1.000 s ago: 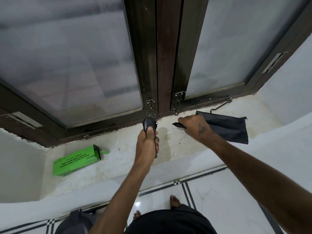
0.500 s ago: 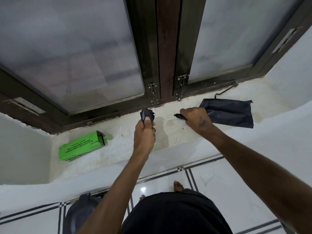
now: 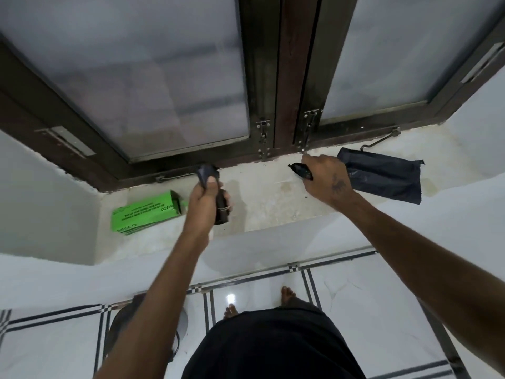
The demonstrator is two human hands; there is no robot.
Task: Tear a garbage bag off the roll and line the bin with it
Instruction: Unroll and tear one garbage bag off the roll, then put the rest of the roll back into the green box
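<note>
At the far left of the window sill [image 3: 262, 198], close to its left end and near the front edge, we see a green box [image 3: 146, 213] lying on its side, printed lettering facing up. Below it, on the tiled floor [image 3: 369, 310] at the lower left, we make out a dark grey bin [image 3: 120, 324], mostly hidden behind the left forearm.

Just right of the box, over the middle of the sill, we see the left hand [image 3: 205, 203] clenched around the black garbage bag roll [image 3: 220, 207]. The thumb presses a bunched end of black plastic at the top of the fist, and the rest of the roll pokes out below the fingers. The hand is held above the sill, slightly nearer its front edge.

Further right, near the back edge where the sill meets the dark window frame [image 3: 289, 77], the right hand [image 3: 326, 177] pinches one end of a black garbage bag [image 3: 382, 177]. A crumpled tip sticks out to the left of the fingers, while the folded flat length of the bag lies on the sill toward the right end, with a ragged edge at its far side. We see a clear gap of bare sill between roll and bag, so the two are apart.

At the bottom centre we see the person's dark clothing and bare feet.
</note>
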